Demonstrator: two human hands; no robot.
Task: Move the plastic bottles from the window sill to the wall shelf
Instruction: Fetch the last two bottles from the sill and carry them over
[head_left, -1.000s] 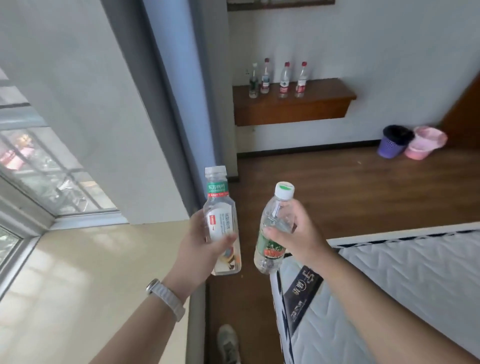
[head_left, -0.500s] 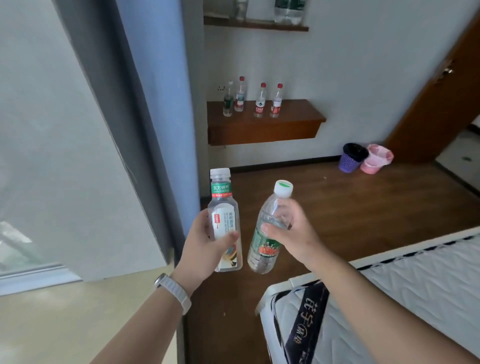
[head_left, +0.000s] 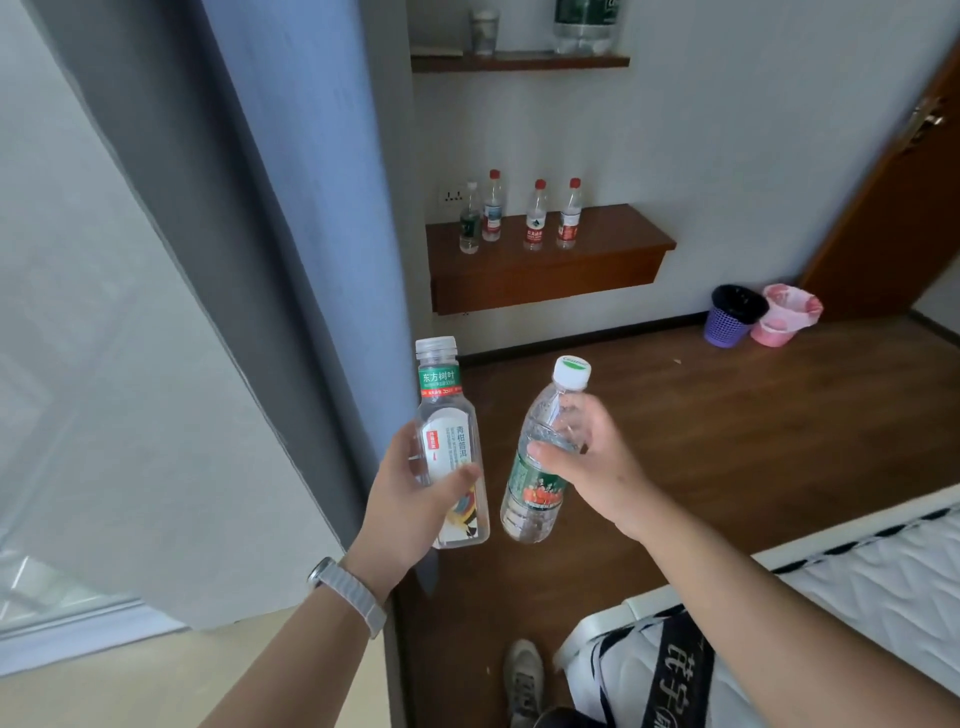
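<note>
Head view, left hand (head_left: 410, 499) gripping square bottle (head_left: 452, 452), green band reading 东方树叶, label 青柑普洱, right hand (head_left: 592, 467) gripping white-capped round bottle (head_left: 537, 486), green-red label unreadable, both held mid-air, wall shelf (head_left: 597, 244) well apart ahead.

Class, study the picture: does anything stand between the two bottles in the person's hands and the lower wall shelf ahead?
Nothing visible does. Only floor lies between the square bottle, the round bottle and the shelf. Four bottles stand on its left part; the right part is free.
</note>
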